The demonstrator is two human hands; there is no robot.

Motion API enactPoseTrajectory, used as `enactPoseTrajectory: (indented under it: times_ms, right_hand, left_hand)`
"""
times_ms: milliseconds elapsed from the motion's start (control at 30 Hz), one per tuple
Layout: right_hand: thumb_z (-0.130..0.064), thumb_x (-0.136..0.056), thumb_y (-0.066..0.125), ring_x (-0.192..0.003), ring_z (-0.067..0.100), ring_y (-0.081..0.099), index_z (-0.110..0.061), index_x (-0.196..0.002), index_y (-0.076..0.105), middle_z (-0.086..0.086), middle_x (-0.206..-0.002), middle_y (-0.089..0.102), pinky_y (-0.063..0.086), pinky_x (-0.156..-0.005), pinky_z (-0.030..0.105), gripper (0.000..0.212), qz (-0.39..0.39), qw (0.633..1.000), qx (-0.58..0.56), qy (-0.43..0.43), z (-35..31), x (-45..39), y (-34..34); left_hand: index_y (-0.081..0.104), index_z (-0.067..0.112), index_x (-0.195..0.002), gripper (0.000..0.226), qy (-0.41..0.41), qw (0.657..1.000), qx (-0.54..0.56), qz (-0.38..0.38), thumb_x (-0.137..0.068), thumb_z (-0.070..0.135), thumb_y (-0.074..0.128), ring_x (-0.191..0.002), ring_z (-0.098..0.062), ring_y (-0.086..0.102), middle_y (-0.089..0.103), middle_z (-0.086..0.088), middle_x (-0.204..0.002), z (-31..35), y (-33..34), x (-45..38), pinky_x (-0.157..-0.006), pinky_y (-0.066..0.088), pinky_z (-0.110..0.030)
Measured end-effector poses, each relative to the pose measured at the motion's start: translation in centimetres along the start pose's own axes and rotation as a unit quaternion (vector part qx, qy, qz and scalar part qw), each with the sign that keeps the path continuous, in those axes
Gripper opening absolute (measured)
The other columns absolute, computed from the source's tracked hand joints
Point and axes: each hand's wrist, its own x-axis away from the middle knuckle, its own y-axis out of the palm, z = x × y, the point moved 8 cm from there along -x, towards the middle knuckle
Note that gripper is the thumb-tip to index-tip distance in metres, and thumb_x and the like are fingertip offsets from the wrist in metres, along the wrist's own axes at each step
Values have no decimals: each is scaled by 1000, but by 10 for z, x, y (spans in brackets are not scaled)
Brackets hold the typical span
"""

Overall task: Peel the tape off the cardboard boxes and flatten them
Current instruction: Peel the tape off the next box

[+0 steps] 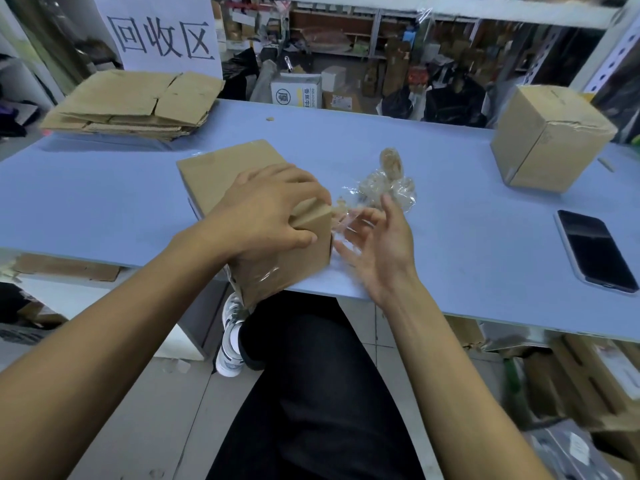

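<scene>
L hand [270,206] is gripping the near corner of the cardboard box [225,174], fingers curling over the top edge and thumb pressing on the side face. R hand [375,240] is sitting just beside the box's right side, fingers spread and relaxed; a strip of clear tape [341,220] is hanging between the box corner and the fingers, but can't tell if it's pinched or just sticking. The hands are apart, w/ the box corner between them.

The box is lying at the near edge of the blue table [450,237], its near end overhanging the edge, w/ loose clear tape wrinkling on its lower face. Just beyond the R hand a wad of peeled tape [389,183] is lying on the table.

Far right, a second closed box [550,136] is standing on the table, well apart. Far left, a stack of flattened boxes [138,105] is resting near the back edge. A phone [595,251] is lying face up by the right edge. Behind the stack a white sign [159,32] is standing.
</scene>
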Motion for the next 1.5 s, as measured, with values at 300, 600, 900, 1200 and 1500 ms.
enactPoseTrajectory:
  times_ms: [300,600,900,1200,1500]
  right_hand:
    - [-14,-102,56,-78,15,65,-6,-86,58,7,-85,69,56,-78,27,18,-32,981,174,-82,-19,13,19]
    - [-2,-97,55,-74,16,73,0,-72,56,18,-91,71,51,-53,17,25,-155,982,89,-66,-63,56,72]
    - [1,-97,55,-75,18,69,1,-77,59,17,-91,74,55,-70,24,20,-193,961,169,-105,-52,57,98]
    - [7,-96,50,-72,17,73,1,-61,64,11,-72,74,59,-70,22,38,-190,977,86,-40,-40,59,105]
    - [-36,-67,87,-115,2,62,-22,-106,70,-6,-121,69,50,-99,25,45,-218,815,483,-234,-46,82,115]
  left_hand:
    - [61,37,-112,42,47,990,100,84,-73,53,62,-118,-13,50,53,16,-117,1,-23,12,-99,44,-45]
    - [58,10,-100,37,62,943,153,290,-80,36,74,-118,-17,63,67,4,-115,-4,-57,88,-93,50,-38]
    - [62,22,-136,49,79,964,72,244,-88,30,60,-111,-23,47,48,-3,-119,-6,-50,103,-104,33,-23]
    - [61,18,-137,45,62,956,118,263,-92,27,59,-136,-28,44,47,-10,-130,-21,-36,122,-113,37,-39]
    - [70,14,-102,34,5,947,163,275,-89,45,61,-121,-15,53,54,4,-122,-17,-48,117,-101,41,-23]
